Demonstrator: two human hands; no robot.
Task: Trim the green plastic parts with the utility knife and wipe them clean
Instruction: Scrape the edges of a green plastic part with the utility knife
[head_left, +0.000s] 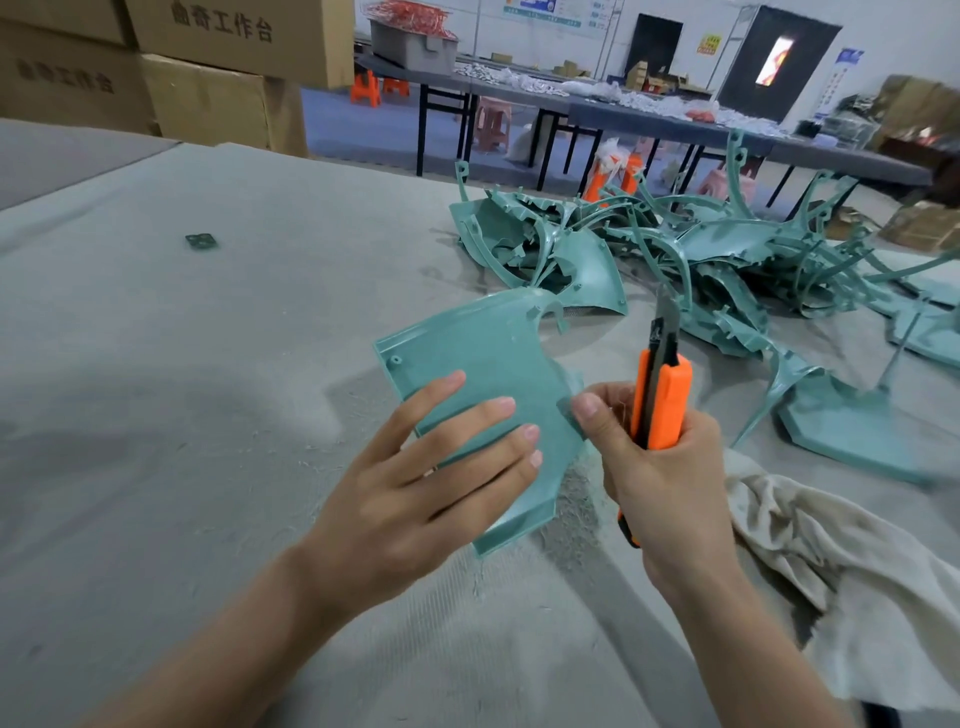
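My left hand (415, 478) holds a flat, curved green plastic part (467, 358) above the table, fingers spread over its near face. My right hand (660, 478) grips an orange utility knife (662, 400) upright, its blade out and pointing up. The right thumb presses against the part's right edge. A pile of several green plastic parts (675, 249) lies on the table behind the knife. A crumpled off-white rag (810, 551) lies at the right, beside my right wrist.
The grey cloth-covered table (208, 364) carries plastic shavings under the part. A small green scrap (201, 241) lies far left. Cardboard boxes (208, 67) stack at the back left. Long dark tables and orange stools stand across the aisle.
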